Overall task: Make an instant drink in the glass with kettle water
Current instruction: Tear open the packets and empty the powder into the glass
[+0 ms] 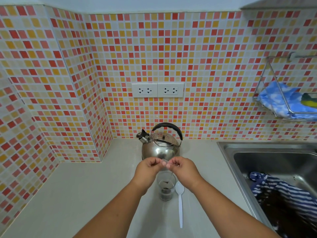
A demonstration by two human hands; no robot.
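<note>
A clear glass stands on the grey counter with dark powder at its bottom. Just above the glass, my left hand and my right hand pinch the two ends of a small clear sachet. A thin stream of powder falls from the sachet into the glass. A white plastic spoon lies on the counter right of the glass, handle toward me. The steel kettle with a black handle stands behind my hands, spout to the left.
A steel sink lies at the right with a blue-and-white striped cloth inside. A wire rack on the tiled wall holds a blue cloth and a sponge. Two double sockets sit on the wall above the kettle.
</note>
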